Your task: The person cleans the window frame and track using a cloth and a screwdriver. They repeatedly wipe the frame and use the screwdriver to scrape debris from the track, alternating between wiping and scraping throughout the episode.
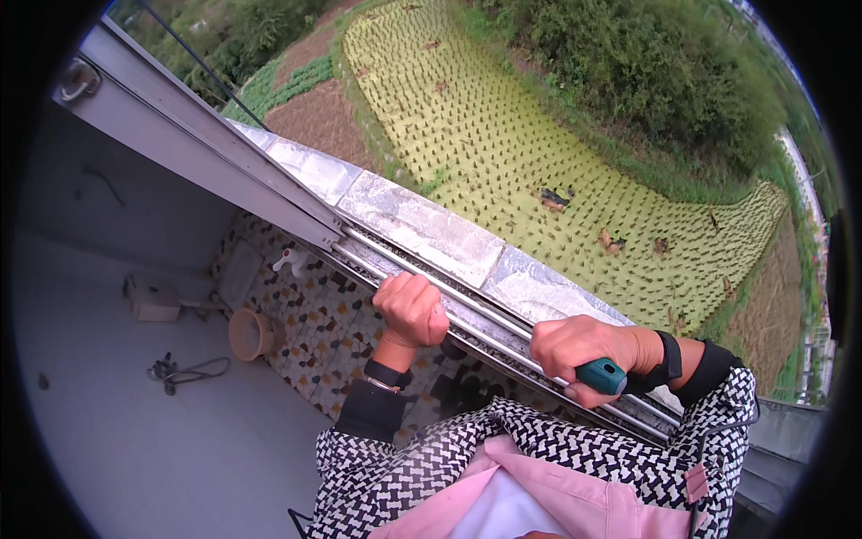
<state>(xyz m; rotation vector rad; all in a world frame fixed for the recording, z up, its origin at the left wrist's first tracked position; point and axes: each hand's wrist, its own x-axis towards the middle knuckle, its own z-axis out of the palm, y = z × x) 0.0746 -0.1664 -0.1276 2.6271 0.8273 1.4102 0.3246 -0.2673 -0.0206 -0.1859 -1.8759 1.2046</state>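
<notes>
My right hand (582, 347) is wrapped around the dark green handle (601, 376) of a hand tool, probably a screwdriver. The handle's butt end faces me, and the rest of the tool is hidden by my fist and the window track. Below that hand runs the metal sliding-window track (481, 335), with two bright rails and dark grime in its grooves. My left hand (411, 310) is curled into a fist at the track's inner edge, nearer the sliding frame. Nothing shows in it, though its palm is hidden.
A sliding window frame (202, 155) rises at the left. Outside lies a stone ledge (421, 219), with a field (471, 148) far below. Inside are a mosaic-tiled floor (323, 330), a pinkish bucket (248, 335) and a hose fitting (182, 372) on the pale wall.
</notes>
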